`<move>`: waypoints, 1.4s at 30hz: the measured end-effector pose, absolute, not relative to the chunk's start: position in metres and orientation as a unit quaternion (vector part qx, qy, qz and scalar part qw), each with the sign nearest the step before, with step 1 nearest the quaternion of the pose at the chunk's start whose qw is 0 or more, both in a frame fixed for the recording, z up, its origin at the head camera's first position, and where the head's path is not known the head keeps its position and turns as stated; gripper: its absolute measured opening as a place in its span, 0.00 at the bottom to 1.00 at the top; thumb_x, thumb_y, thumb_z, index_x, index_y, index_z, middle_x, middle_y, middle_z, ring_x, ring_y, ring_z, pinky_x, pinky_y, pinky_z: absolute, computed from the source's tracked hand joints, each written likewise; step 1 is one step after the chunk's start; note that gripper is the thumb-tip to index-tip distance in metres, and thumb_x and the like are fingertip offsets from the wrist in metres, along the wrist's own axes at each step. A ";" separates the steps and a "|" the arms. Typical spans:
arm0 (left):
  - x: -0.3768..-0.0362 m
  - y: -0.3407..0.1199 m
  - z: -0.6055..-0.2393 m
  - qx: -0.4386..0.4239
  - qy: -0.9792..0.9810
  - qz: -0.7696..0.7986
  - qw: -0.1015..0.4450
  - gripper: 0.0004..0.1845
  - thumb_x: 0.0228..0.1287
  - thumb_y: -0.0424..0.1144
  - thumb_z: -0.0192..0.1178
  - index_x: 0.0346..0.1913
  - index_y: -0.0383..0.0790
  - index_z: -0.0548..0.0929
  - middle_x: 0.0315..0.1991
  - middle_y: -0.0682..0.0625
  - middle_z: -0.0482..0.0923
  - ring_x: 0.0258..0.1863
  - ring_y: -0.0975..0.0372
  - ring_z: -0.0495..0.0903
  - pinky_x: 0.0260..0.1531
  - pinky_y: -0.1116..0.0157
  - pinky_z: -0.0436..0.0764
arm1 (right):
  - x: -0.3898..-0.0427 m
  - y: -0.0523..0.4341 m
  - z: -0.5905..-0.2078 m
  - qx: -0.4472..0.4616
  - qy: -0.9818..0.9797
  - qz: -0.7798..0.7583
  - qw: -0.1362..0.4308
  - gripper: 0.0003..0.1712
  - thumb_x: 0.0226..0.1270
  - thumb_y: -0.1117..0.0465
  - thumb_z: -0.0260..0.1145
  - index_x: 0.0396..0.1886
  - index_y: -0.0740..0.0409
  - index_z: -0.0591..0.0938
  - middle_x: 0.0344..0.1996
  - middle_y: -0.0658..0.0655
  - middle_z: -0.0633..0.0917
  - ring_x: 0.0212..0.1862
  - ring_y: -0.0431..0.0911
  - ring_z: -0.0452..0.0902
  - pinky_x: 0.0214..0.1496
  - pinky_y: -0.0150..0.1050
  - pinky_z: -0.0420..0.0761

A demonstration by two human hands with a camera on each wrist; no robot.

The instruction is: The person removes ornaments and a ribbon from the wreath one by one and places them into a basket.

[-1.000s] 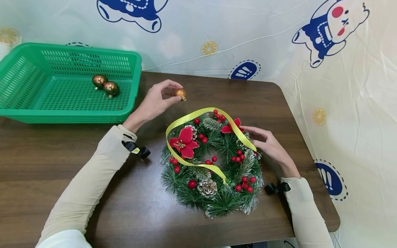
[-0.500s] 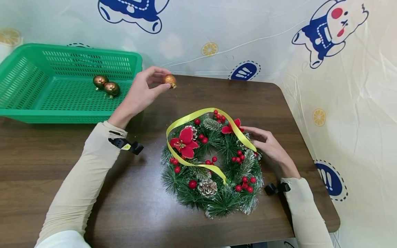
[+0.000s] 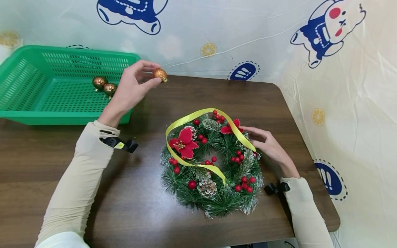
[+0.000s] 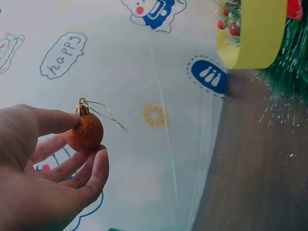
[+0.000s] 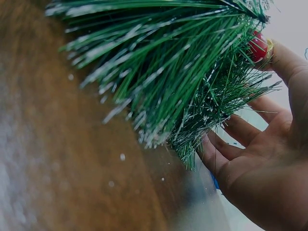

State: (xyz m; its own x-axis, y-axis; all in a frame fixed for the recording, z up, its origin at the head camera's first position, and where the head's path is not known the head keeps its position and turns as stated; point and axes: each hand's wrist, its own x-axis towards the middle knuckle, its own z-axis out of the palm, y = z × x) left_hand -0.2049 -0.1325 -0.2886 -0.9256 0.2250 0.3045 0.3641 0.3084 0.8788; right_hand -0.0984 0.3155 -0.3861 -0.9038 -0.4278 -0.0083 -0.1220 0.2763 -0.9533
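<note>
My left hand (image 3: 131,86) pinches a small glittery orange-gold Christmas bauble (image 3: 159,73) between thumb and fingertips, raised near the basket's right end. The left wrist view shows the bauble's gold cap and a thin hanging loop (image 4: 110,116). My right hand (image 3: 273,147) holds the outer right edge of a green Christmas wreath (image 3: 190,198) lying on the table. In the right wrist view its fingers reach among the needles, with the thumb by a red berry (image 5: 258,46). A yellow ribbon (image 3: 183,120) curves loosely over the wreath's red flowers, berries and pine cones.
A green plastic basket (image 3: 66,117) stands at the back left, with two shiny copper-brown baubles (image 3: 100,83) inside. The brown wooden table (image 3: 139,206) meets a printed cloth (image 3: 198,31) at the back and right.
My left hand has carried the bauble leftward and toward the back, up to the basket's right end. The right hand and the wreath have stayed in place.
</note>
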 end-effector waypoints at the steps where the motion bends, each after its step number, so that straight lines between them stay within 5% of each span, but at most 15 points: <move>1: -0.205 -0.134 -0.288 -0.182 -0.804 -0.563 0.065 0.20 0.69 0.37 0.63 0.62 0.39 0.77 0.59 0.47 0.74 0.54 0.55 0.78 0.47 0.70 0.81 | -0.099 0.315 -0.386 -0.175 0.787 -0.576 0.133 0.27 0.73 0.65 0.59 0.70 0.59 0.72 0.65 0.55 0.77 0.58 0.52 0.75 0.56 0.38 0.79; 35: -0.222 -0.179 -0.289 -0.086 -0.795 -0.595 0.082 0.20 0.67 0.38 0.64 0.61 0.42 0.78 0.54 0.50 0.76 0.43 0.63 0.79 0.38 0.75 0.81 | -0.098 0.315 -0.386 -0.175 0.791 -0.571 0.130 0.27 0.73 0.65 0.58 0.71 0.57 0.73 0.66 0.55 0.76 0.59 0.52 0.74 0.57 0.39 0.79; 42: -0.222 -0.182 -0.291 -0.063 -0.788 -0.608 0.072 0.19 0.67 0.38 0.65 0.60 0.43 0.79 0.53 0.51 0.76 0.45 0.59 0.80 0.38 0.75 0.81 | -0.097 0.314 -0.385 -0.170 0.794 -0.569 0.130 0.27 0.73 0.64 0.59 0.71 0.56 0.73 0.65 0.55 0.76 0.58 0.52 0.74 0.56 0.39 0.79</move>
